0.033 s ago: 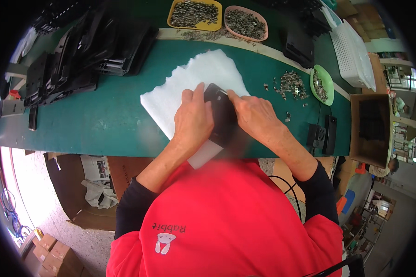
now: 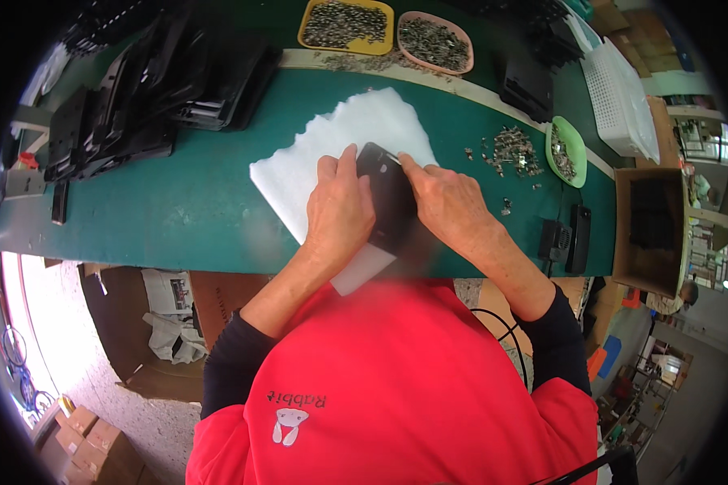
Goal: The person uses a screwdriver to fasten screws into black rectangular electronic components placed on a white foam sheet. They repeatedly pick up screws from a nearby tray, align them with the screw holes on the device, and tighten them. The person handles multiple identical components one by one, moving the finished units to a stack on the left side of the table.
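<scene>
A dark, flat rectangular plastic panel [image 2: 391, 202] lies tilted over a white foam sheet [image 2: 299, 162] with a ragged far edge. My left hand [image 2: 340, 198] grips the panel's left side, thumb along its face. My right hand [image 2: 449, 202] holds the right side, with its index fingertip pressed at the far right corner. By that fingertip is a small, shiny metal piece [image 2: 391, 154], too small to make out fully. The near end of the panel is blurred. A pale strip [image 2: 362, 271] sticks out below it, past the table's front edge.
Small metal clips [image 2: 516, 151] lie loose at the right, beside a green bowl [image 2: 569, 151]. Yellow [image 2: 390, 28] and pink [image 2: 467, 50] trays of metal parts stand at the back. Black plastic panels [image 2: 129, 105] are piled at the left. A black adapter [image 2: 555, 238] sits near the right edge.
The whole view has shifted very slightly. Both hands keep their hold on the panel.
</scene>
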The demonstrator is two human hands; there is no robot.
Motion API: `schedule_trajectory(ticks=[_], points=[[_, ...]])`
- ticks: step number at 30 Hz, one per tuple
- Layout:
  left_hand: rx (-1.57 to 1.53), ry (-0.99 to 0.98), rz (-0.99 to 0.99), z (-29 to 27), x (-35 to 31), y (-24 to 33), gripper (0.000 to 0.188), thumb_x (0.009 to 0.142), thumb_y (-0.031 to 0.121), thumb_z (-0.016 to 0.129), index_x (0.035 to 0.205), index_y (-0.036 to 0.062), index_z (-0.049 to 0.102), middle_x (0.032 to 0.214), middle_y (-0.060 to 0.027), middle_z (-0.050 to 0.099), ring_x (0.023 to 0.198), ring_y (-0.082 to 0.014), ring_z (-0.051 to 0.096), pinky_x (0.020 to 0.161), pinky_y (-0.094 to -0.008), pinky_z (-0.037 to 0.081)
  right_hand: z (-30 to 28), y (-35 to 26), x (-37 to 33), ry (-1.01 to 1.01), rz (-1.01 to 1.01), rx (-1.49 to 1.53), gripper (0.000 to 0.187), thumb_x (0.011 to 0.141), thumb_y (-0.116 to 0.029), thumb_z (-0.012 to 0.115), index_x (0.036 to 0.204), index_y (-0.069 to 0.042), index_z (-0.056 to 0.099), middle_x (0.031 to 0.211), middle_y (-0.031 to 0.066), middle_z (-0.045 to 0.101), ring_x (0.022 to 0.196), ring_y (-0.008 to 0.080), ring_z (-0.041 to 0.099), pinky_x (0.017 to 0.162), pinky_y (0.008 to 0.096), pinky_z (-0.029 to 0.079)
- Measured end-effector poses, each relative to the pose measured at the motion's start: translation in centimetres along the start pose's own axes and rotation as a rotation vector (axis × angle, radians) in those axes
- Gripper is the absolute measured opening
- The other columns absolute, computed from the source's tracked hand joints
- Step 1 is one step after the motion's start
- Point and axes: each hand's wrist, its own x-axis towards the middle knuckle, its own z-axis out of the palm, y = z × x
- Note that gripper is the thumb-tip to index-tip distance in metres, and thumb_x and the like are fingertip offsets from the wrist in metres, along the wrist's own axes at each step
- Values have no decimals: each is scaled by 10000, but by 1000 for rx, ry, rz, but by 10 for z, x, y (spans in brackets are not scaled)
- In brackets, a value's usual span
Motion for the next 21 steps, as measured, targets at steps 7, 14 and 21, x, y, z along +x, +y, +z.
schedule_trajectory(ticks=[7, 14, 21], points=[[-69, 109, -110, -12, -2, -7, 304, 903, 120, 581, 1149, -55, 542, 1032, -235, 567, 898, -392, 594, 781, -460, 478, 13, -17, 10, 179, -38, 80, 369, 887, -29, 536, 1250, -71, 590, 768, 147, 651, 691, 353, 658, 604, 429, 541], [47, -96, -98, -26, 5, -9, 282, 891, 179, 614, 985, -74, 531, 790, -278, 635, 765, -433, 635, 693, -481, 495, 23, -18, 9, 101, -22, 107, 372, 906, -52, 516, 1273, -71, 580, 753, 153, 654, 687, 345, 658, 625, 444, 530], [91, -149, -148, -20, 3, -4, 267, 907, 163, 582, 1024, -62, 498, 705, -272, 631, 694, -467, 631, 644, -522, 503, 17, -24, 11, 30, -1, 95, 440, 847, -24, 516, 1282, -57, 574, 741, 152, 667, 679, 332, 664, 617, 438, 529]])
